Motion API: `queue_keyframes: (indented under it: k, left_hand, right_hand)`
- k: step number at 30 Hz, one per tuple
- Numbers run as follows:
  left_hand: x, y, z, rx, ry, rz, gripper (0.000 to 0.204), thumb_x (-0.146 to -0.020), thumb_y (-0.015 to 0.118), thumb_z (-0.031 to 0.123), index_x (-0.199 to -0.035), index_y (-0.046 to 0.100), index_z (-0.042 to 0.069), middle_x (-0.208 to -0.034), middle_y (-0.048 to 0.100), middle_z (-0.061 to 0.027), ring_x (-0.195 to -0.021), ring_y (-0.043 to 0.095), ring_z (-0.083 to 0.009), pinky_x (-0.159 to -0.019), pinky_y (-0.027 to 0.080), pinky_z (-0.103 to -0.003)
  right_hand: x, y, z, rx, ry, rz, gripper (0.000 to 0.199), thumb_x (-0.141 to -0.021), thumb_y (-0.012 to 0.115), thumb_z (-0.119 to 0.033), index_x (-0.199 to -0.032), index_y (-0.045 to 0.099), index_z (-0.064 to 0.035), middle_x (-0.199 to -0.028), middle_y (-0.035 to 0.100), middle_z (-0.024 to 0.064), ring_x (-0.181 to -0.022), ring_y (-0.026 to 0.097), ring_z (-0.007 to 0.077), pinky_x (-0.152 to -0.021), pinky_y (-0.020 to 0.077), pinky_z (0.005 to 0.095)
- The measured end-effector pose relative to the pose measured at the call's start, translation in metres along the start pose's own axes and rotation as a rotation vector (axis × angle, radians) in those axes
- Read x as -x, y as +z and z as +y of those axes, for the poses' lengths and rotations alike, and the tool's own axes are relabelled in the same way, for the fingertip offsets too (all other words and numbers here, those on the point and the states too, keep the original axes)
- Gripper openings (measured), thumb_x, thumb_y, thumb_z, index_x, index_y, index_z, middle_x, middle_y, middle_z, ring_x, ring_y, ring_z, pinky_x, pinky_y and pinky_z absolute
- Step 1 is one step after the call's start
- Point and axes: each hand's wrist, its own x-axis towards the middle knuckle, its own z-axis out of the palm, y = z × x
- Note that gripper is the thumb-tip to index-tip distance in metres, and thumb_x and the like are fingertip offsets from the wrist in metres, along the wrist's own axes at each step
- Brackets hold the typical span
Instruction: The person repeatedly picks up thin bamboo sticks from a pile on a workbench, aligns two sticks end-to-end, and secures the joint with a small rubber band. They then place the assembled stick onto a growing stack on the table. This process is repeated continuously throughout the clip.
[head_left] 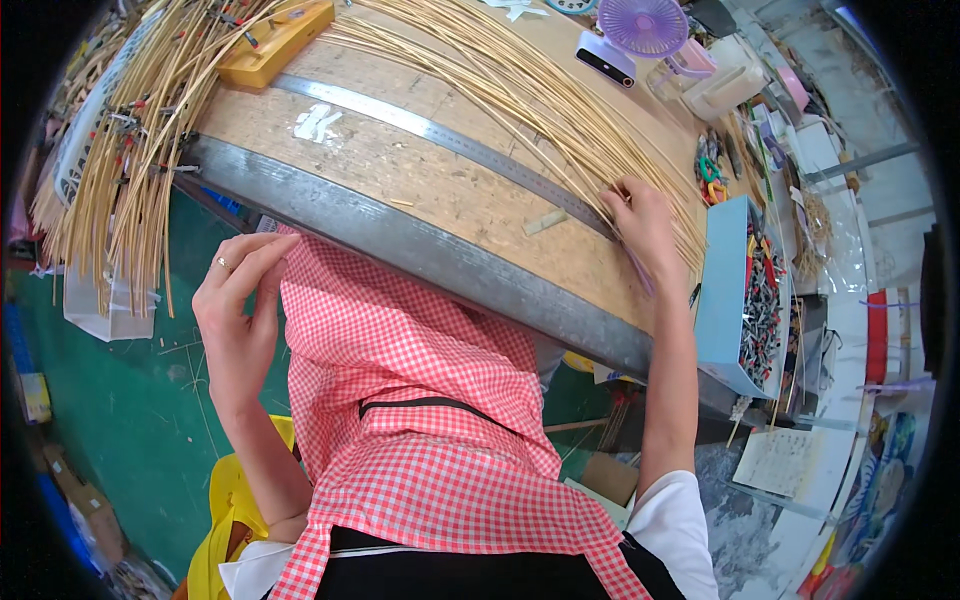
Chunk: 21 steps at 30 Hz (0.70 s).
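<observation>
A long bundle of thin, pale cane strips [520,85] curves across the wooden bench from the far middle to the right. My right hand [643,222] is at its near edge, thumb and fingers pinched on a cane strip. A steel ruler [430,132] lies along the bench top, its right end by that hand. Off the bench's near left edge, my left hand [240,275] is raised beside the apron, fingertips drawn together; anything between them is too small to see. A short flat piece of wood [545,222] rests near the ruler.
A yellow wooden block [275,42] stands at the far left, beside many bundled canes [130,200] hanging over the edge. A dark metal strip [420,235] borders the bench. At right are a light-blue box [727,290] of small clips and a purple fan [643,22].
</observation>
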Motion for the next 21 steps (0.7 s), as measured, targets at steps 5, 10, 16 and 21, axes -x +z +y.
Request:
queue_keyframes:
  k: [5,10,16,21]
  left_hand:
    - [-0.001,0.0,0.001,0.004,0.006,-0.009,0.026,-0.076,0.058,-0.012,-0.097,0.065,0.0,-0.091,0.063,-0.0105,-0.083,0.062,-0.024,-0.072,0.048,-0.03]
    - [0.0,0.001,0.0,-0.001,0.002,-0.017,0.027,-0.075,0.058,-0.012,-0.097,0.066,0.001,-0.091,0.063,-0.0104,-0.083,0.062,-0.0237,-0.072,0.048,-0.03]
    - [0.001,0.002,0.0,0.016,0.002,-0.018,0.026,-0.075,0.058,-0.012,-0.097,0.066,0.0,-0.09,0.063,-0.0106,-0.082,0.062,-0.0238,-0.072,0.048,-0.029]
    - [0.001,0.011,0.001,0.072,0.016,-0.04,0.025,-0.076,0.059,-0.01,-0.098,0.066,0.001,-0.09,0.064,-0.011,-0.081,0.063,-0.024,-0.071,0.048,-0.029]
  right_hand:
    - [0.001,0.01,0.013,0.033,-0.039,0.0,0.02,-0.084,0.059,-0.018,-0.084,0.059,0.0018,-0.081,0.062,0.0204,-0.076,0.06,0.0379,-0.068,0.0453,0.0446]
    - [0.001,0.017,0.01,0.22,-0.021,0.374,0.015,-0.085,0.059,-0.014,-0.079,0.054,-0.0008,-0.077,0.06,0.018,-0.074,0.059,0.0362,-0.066,0.045,0.0446]
    - [0.013,-0.004,-0.004,0.173,-0.173,0.439,0.011,-0.085,0.058,-0.01,-0.084,0.059,0.0003,-0.076,0.058,0.0156,-0.07,0.059,0.0335,-0.061,0.045,0.0408]
    - [0.05,-0.031,-0.026,-0.289,0.019,0.282,0.011,-0.083,0.058,-0.004,-0.087,0.065,0.0025,-0.07,0.055,0.0099,-0.061,0.054,0.0192,-0.056,0.0413,0.0306]
